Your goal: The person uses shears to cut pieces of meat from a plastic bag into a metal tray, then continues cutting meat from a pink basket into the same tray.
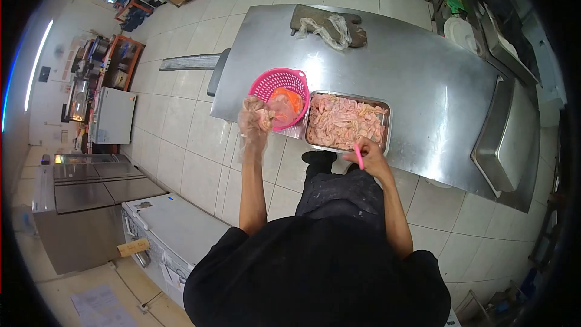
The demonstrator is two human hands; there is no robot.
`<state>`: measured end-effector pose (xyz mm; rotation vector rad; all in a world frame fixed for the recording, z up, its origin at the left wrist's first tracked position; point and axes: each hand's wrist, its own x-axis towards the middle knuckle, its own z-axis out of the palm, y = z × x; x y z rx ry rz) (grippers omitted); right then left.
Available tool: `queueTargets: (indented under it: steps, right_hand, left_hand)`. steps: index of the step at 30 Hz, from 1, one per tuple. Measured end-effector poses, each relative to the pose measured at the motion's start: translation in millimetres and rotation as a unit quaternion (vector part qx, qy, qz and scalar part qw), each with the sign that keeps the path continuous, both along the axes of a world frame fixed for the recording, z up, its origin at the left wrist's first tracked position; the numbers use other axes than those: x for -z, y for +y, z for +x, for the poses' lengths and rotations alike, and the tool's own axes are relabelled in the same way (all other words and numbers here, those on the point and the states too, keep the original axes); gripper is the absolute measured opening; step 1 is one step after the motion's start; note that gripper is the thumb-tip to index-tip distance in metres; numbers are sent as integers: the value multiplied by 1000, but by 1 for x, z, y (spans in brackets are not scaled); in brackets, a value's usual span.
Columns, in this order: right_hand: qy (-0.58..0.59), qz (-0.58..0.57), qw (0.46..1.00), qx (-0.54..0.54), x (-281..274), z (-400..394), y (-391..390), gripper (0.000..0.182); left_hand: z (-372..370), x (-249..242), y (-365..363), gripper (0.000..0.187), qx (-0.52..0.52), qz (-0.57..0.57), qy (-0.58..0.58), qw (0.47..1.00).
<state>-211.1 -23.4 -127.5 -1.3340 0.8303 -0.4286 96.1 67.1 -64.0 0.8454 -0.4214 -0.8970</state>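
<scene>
My left hand (254, 126), in a loose clear plastic glove, is closed around a pale pink piece of raw meat (264, 119) at the near left rim of a pink colander (279, 75). Inside the colander lies something orange and pinkish (287, 104), partly under clear plastic. A shallow metal tray (389, 122) stands to its right, filled with strips of raw pale pink meat (346, 120). At the tray's near right edge, my bare right hand (373, 160) grips a slim tool with a pink handle (359, 156); its kind cannot be made out.
Both containers stand at the near edge of a steel table (417, 79). Toward its far side lies a dark grey-brown mitt-shaped thing (302, 17) with crumpled clear plastic (330, 31). A steel sink (505, 139) is at the right. A white chest freezer (175, 227) stands behind my left side.
</scene>
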Motion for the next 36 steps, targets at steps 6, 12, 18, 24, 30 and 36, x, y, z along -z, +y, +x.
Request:
queueTargets:
  steps: [6,12,18,24,30,36]
  right_hand:
    - [-71,-8,991,-117,-52,54,32,51]
    - [-18,-78,993,-91,-75,73,19,48]
    - [-3,-58,996,-70,-83,55,1,56]
    - [42,-83,994,-65,-84,41,-4,53]
    - [17,0,999,-44,-72,43,-5,53]
    - [-33,61,997,-36,-47,18,-12,38]
  left_hand:
    - [-56,-55,-10,46,60,-105,167,979]
    - [-93,-58,-18,48,-14,24,-54,998]
    - [-86,-42,-14,43,110,69,-164,978]
    - [-95,-38,-20,21,111,105,-252,956]
    - [-123,-59,-35,14,21,200,-443,874]
    - [-111,-46,-46,27,-122,139,-369,911]
